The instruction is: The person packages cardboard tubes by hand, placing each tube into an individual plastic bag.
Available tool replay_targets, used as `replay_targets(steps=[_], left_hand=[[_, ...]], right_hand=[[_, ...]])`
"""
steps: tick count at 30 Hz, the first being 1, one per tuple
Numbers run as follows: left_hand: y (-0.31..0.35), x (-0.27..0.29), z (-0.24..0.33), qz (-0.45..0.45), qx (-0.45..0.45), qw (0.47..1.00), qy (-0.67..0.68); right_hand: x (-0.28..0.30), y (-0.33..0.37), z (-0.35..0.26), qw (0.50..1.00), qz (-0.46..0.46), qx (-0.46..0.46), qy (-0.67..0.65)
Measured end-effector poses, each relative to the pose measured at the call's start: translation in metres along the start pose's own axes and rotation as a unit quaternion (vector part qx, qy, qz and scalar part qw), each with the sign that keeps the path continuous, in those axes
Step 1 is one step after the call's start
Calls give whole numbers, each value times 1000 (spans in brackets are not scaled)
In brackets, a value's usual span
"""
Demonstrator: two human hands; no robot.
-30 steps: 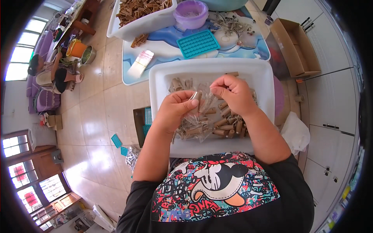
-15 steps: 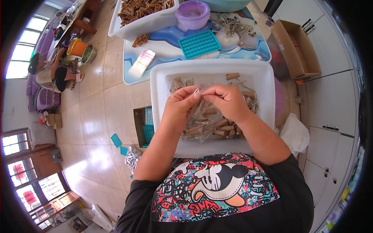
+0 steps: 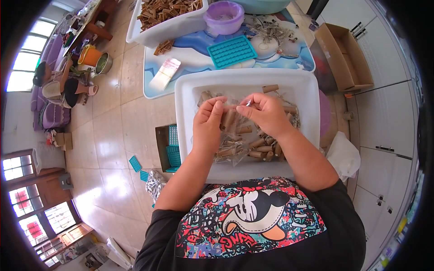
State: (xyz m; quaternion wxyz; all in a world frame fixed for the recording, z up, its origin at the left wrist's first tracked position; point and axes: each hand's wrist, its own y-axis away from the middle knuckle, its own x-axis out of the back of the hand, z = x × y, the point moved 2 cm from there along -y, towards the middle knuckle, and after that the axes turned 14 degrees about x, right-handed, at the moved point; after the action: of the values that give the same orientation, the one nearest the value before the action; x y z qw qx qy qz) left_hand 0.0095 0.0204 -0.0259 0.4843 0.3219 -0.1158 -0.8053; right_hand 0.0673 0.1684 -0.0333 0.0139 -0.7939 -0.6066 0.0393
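Item, left hand (image 3: 209, 119): you are pressing thumb against forefinger, apparently on the edge of a clear plastic bag (image 3: 234, 108) that is stretching across to the other hand.

Item, right hand (image 3: 266, 115): you are pinching thumb and forefinger together on a small shiny bit (image 3: 248, 103); whether it is bag edge or separate piece, you are not showing clearly.

Item, brown cylinder (image 3: 229, 119): hanging beneath your fingers, seemingly behind clear film, above the white tub (image 3: 312, 108).

Standing: part-way, by judgement. Some brown cylinders (image 3: 262, 147) are lying under film in the tub, others are lying bare; film and hands are hiding too much for a count. The piece between your hands is not showing a finished closure.

Surroundings: beyond the tub, a patterned table (image 3: 190, 63) is bearing a teal moulded tray (image 3: 232, 52), a banded white stack (image 3: 165, 74), a purple bowl (image 3: 224, 18), small metal pieces (image 3: 271, 30) and a bin (image 3: 176, 34) of wooden pieces. To the right, a cardboard box (image 3: 341, 56) is standing open. At far left, another person (image 3: 56, 88) is sitting.

Obstructions: crumpled film is overlying the pile just below your hands; the table things are standing clear of them.
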Motion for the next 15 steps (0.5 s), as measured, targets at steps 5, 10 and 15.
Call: replay_targets(steps=[5, 10, 15], left_hand=[[0, 1, -5, -9, 40, 999, 10], [0, 3, -1, 22, 22, 999, -41], [6, -7, 1, 41, -8, 997, -71]], right_hand=[[0, -1, 2, 999, -11, 10, -35], [-1, -1, -9, 1000, -30, 2, 0], [-3, 0, -25, 941, 58, 229, 243]])
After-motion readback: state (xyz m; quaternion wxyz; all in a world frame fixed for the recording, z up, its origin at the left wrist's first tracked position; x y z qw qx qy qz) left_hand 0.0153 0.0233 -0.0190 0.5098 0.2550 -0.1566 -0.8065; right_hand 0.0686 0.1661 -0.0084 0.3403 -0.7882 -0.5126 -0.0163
